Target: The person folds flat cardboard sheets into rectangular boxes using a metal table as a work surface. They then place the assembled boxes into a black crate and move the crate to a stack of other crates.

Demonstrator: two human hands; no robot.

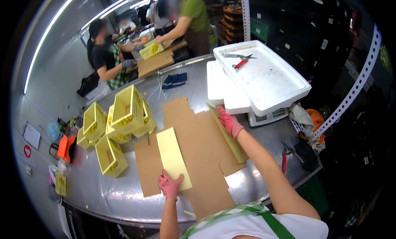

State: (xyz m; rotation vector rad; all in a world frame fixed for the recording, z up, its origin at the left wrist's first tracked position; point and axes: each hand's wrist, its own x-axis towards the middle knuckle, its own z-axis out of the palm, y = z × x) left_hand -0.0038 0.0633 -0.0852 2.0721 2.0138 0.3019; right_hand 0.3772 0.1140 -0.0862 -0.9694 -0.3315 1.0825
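Pink-gloved, rested left hand [170,184], spread, on centre-left panel [171,150] and touched flap [231,142] slanting lower-right with nearer right hand [230,122], grip unclear.

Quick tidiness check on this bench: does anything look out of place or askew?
Yes, mildly. The large white foam tray sits at an angle, overhanging the scale and hiding much of it. Red-handled shears lie loose inside that tray, an odd place for a cutting tool.

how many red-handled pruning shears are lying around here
2: one pair in the top white foam tray, another pair on the metal table toward its right end; more could be hidden.
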